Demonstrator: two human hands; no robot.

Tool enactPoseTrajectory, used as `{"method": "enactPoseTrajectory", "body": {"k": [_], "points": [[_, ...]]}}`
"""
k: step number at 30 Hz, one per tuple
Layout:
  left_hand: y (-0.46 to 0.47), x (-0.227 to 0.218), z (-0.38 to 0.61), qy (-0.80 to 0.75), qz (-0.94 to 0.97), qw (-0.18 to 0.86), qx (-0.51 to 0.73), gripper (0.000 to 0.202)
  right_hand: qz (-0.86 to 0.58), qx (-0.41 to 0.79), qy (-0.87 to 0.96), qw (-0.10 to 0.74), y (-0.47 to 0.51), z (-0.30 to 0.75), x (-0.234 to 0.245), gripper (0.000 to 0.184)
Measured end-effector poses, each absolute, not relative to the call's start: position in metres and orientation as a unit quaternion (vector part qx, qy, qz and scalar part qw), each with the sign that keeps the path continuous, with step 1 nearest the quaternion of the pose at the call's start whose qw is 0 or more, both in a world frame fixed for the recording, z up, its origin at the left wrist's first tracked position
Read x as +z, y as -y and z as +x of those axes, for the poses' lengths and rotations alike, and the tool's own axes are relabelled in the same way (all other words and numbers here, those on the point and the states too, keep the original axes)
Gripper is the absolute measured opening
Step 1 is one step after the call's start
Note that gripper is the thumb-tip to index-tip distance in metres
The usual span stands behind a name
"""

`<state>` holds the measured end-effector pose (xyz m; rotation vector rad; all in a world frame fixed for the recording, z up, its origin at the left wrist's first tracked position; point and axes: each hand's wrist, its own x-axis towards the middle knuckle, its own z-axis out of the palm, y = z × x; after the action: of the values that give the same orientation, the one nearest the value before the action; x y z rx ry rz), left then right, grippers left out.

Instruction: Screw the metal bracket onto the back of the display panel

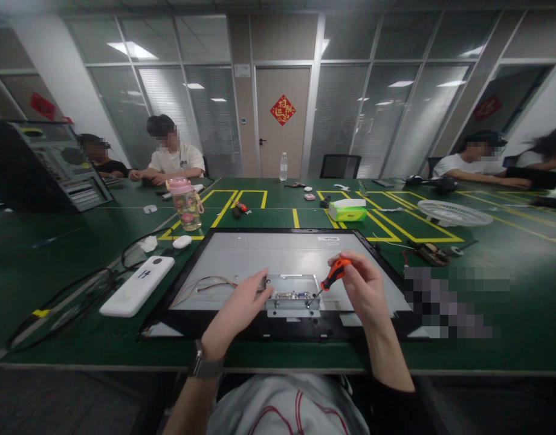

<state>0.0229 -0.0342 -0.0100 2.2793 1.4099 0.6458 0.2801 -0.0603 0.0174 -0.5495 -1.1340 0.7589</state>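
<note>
A flat monitor panel (242,254) lies back side up on the green table, black frame around a grey metal back. Near its front edge sits a small metal board cover (292,295) with thin wires running off to the left. My right hand (362,287) is closed round an orange-and-black screwdriver (332,277), its tip down on the cover's right side. My left hand (239,305) rests on the cover's left edge, fingers pressed against it. A watch is on my left wrist.
A white rectangular cover (137,285) and black cables (74,296) lie left of the panel. Behind stand a pink-lidded bottle (186,204), a green tissue box (347,210) and a white fan (454,212). An open computer case (46,163) stands far left. Several people sit at the far edge.
</note>
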Motion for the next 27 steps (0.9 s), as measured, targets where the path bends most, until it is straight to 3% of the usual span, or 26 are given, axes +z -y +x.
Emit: {"method": "enactPoseTrajectory", "body": {"k": [4,10,17,24,27], "points": [[0.0356,-0.0088,0.013,-0.496,0.811,0.225,0.213,0.062,-0.276,0.357,0.512,0.731,0.0596,0.2784,0.016,0.02],[0.0367,-0.0082,0.0156,-0.496,0.817,0.213,0.202,0.062,-0.258,0.326,0.536,0.735,0.0583,0.279,0.0169,0.009],[0.0388,-0.0066,0.0174,-0.5,0.821,0.199,0.19,0.06,-0.276,0.374,0.527,0.711,0.0616,0.2724,0.0193,0.028],[0.0394,-0.0092,0.0164,-0.489,0.829,0.181,0.203,0.057,-0.271,0.331,0.533,0.729,0.0578,0.2771,0.013,0.017],[0.0385,-0.0118,0.0158,-0.489,0.829,0.176,0.207,0.057,-0.286,0.345,0.532,0.719,0.0595,0.2763,0.0148,0.021]]}}
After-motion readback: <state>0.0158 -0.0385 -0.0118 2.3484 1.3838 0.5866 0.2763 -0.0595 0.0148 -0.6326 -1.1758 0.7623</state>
